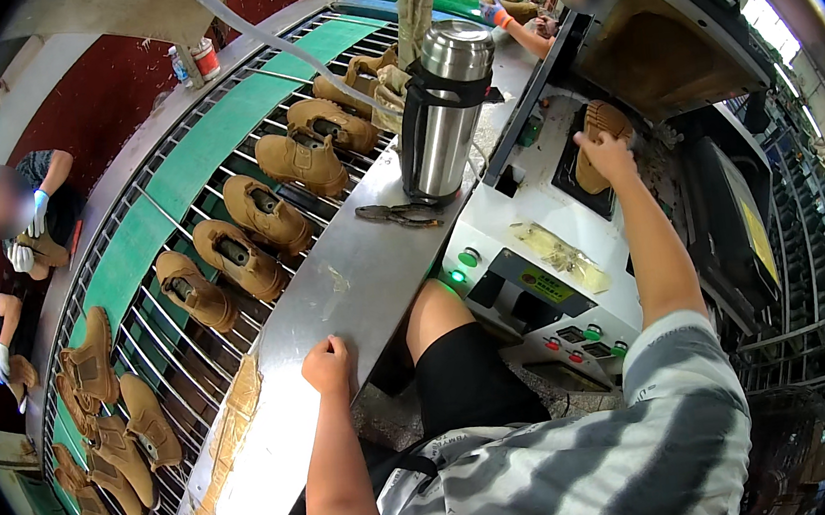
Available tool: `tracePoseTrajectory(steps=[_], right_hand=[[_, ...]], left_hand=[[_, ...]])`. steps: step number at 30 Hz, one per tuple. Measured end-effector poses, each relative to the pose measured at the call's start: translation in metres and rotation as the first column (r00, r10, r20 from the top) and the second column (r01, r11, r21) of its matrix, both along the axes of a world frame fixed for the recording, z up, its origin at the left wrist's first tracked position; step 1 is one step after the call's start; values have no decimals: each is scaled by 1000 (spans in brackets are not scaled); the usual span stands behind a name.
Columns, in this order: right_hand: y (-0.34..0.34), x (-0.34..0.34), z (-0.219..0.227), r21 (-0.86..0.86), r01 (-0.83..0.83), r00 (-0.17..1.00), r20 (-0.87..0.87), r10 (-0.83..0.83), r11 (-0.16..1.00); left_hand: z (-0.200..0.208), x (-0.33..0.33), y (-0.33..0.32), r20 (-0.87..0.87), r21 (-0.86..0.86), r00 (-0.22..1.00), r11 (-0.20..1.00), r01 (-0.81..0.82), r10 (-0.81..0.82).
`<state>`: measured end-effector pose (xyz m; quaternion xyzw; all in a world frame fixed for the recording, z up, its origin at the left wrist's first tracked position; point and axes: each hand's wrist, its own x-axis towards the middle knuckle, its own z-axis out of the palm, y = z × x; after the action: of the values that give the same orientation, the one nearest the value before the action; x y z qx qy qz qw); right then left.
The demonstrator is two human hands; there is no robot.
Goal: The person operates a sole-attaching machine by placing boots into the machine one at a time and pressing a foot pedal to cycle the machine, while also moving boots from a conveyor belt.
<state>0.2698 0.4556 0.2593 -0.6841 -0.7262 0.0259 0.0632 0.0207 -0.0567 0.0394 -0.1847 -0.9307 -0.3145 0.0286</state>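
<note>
My right hand (pixel 608 156) is closed around a tan shoe (pixel 607 118) on the dark plate of a white machine (pixel 489 219). The shoe's ridged sole shows, and my fingers cover its middle. In a loose fist, my left hand (pixel 327 365) rests at the edge of a steel ledge (pixel 336 291), with nothing visible in it. A steel thermos (pixel 449 123) with a black handle stands upright on the ledge between my hands. Beside its base lies a dark hand tool (pixel 398 217), perhaps pliers or scissors.
Several tan shoes (pixel 267 212) sit on a roller conveyor (pixel 183 372) with a green belt strip (pixel 120 253). Gloved co-workers handle shoes at the far left; another gloved hand (pixel 494 12) is at the back. The machine's raised cover (pixel 671 39) stands behind my right hand.
</note>
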Motion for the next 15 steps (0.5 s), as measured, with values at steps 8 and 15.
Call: tracePoseTrajectory(steps=[8, 15], right_hand=[[51, 29, 20, -196, -230, 957, -222, 185, 953], [22, 24, 6, -119, -217, 938, -301, 173, 969]], left_hand=[[-7, -2, -2, 16, -15, 1000, 1000, -5, 6], [-5, -1, -5, 14, -39, 999, 999, -30, 31]])
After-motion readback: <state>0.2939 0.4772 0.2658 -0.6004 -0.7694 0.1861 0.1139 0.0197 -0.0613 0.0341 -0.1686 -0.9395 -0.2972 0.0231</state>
